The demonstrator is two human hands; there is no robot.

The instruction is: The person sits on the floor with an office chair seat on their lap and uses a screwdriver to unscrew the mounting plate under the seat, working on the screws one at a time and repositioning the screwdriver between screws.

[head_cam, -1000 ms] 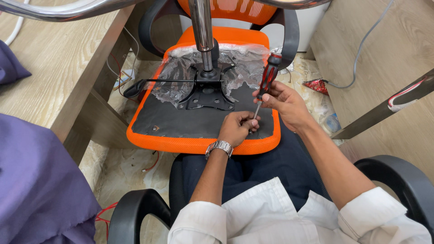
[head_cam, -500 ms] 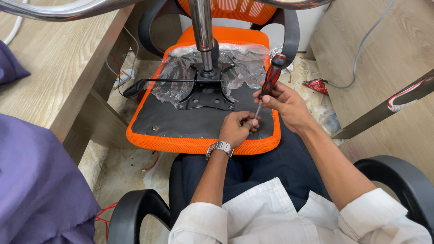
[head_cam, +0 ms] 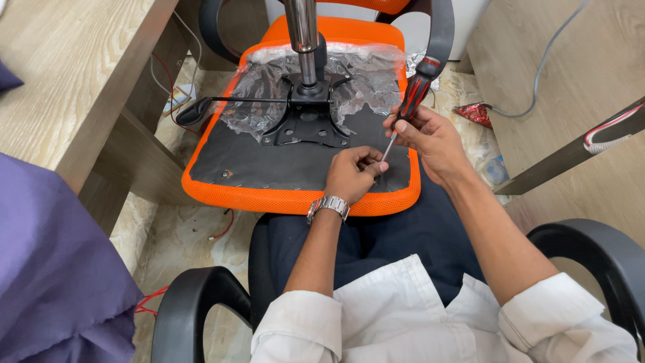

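right hand (head_cam: 430,138) grips a screwdriver (head_cam: 408,107) tilted, tip down beside the left fingers. left hand (head_cam: 353,176) pinches shut at the tip, likely steadying a screw too small to see, on the seat underside (head_cam: 269,165)

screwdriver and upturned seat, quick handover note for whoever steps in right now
Right hand grips the red-and-black screwdriver, tip down at the seat's near right edge.
Left hand pinches at the tip; whatever it steadies is hidden.
Orange chair seat lies upside down across the person's lap, black mechanism plate and gas column on it, plastic wrap partly peeled back.
Done: tool set in place.
Left: work at the tip.
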